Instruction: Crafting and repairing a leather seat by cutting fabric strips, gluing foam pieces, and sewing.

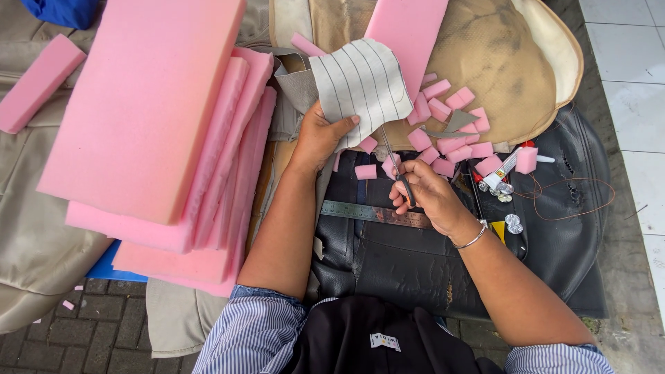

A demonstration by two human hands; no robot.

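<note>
The person's left hand (320, 135) pinches the lower edge of a pale fabric piece (361, 86) ruled with dark stitched lines, thumb on top and fingers curled beneath it, holding the piece up off the dark seat cover (415, 266). The right hand (428, 194), at about four o'clock from the left one and close beside it, is closed around the handles of a pair of scissors (396, 166), whose blades point up toward twelve o'clock and meet the bottom edge of the fabric; how far the blades are parted cannot be told. A silver bracelet (474, 237) circles the right wrist. Just below the two hands a metal ruler (370, 212) lies across the dark cover, running from nine to three o'clock. At two o'clock from the right hand, small pink foam blocks (450, 128) are scattered over a tan seat cushion (512, 76) and onto the cover, with a few small tubes and round metal bits (504, 188) near them. At nine o'clock from the left hand, a stack of thick pink foam slabs (149, 118) lies tilted, well apart from the scissors. Another pink slab (409, 31) sits at twelve o'clock, partly under the fabric. Striped sleeves (256, 332) are pushed up both forearms.
</note>
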